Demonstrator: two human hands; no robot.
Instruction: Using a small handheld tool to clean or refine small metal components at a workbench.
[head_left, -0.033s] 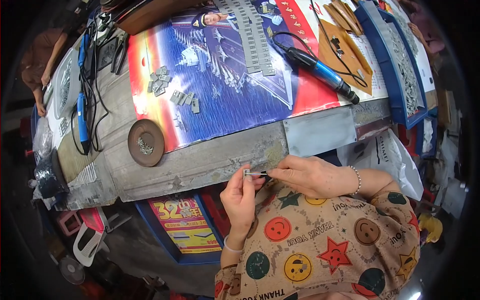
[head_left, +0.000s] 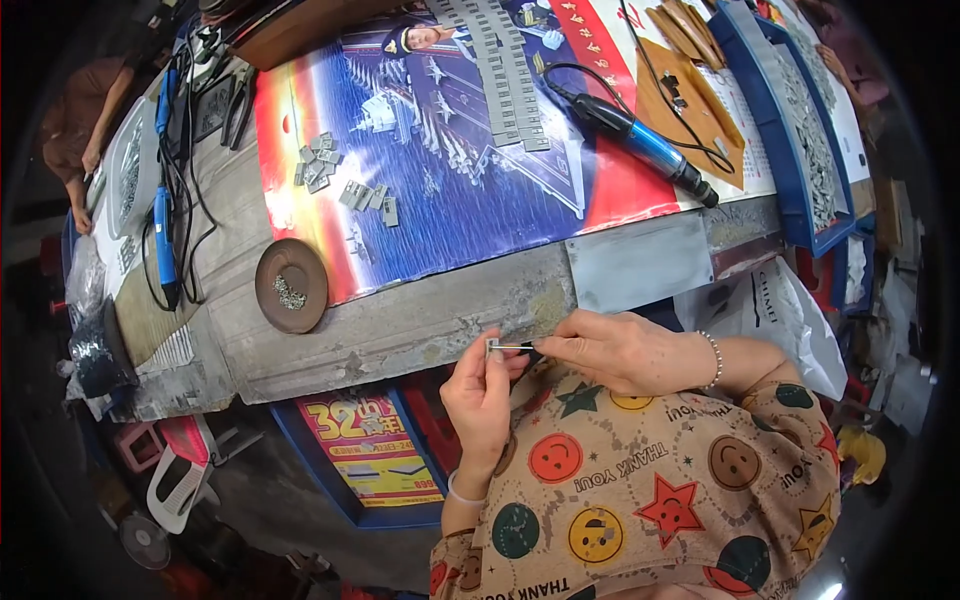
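Just below the worn front edge of the workbench (head_left: 400,330), my two hands meet over my lap. My left hand (head_left: 480,390) pinches a small grey metal part (head_left: 493,347) between thumb and fingertips. My right hand (head_left: 625,350), with a bead bracelet on the wrist, pinches a thin dark pin (head_left: 518,346) that points left into that part. The two pieces touch end to end. Both sleeves are tan with smiley faces and stars.
On the bench's colourful poster lie a blue electric screwdriver (head_left: 640,140), loose grey parts (head_left: 330,170) and rows of grey parts (head_left: 500,70). A brown dish (head_left: 291,287) holds small screws. A blue tray (head_left: 800,130) stands at the right, and another person (head_left: 80,120) is at the far left.
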